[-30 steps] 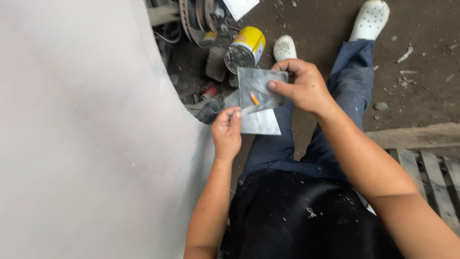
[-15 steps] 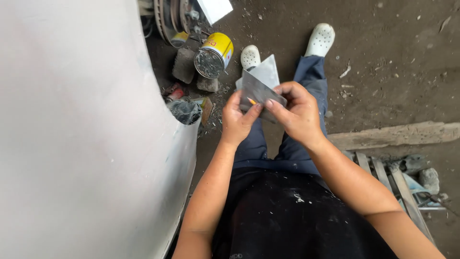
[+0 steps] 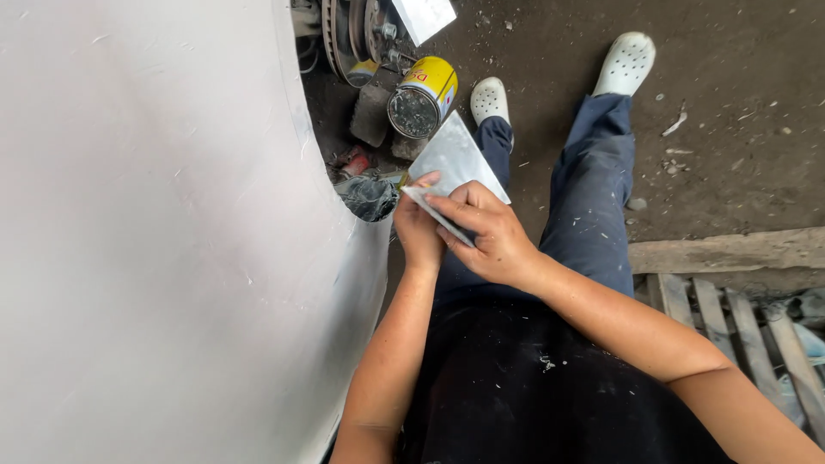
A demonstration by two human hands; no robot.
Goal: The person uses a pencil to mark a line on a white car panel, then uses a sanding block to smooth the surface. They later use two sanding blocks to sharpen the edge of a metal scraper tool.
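Ground here is bare packed dirt (image 3: 730, 112) with little scraps and pebbles scattered around, and a big smooth white body panel (image 3: 155, 241) fills the whole left side, curving around a wheel arch. In the arch opening you can see a brake disc (image 3: 344, 34), a yellow can (image 3: 423, 96) lying on its side and some dark junk below it. A worn wooden pallet (image 3: 730, 292) sits off to the right. Both hands are up in front of the knees, over the dark blue trousers. The right hand (image 3: 485, 236) is closed over a grey sheet of sandpaper (image 3: 454, 159), fingers curled across its lower edge, and the left hand (image 3: 418, 228) is pinched shut on the sheet's near corner, thumb on top. The sheet sticks up above the knuckles, tilted toward the can.
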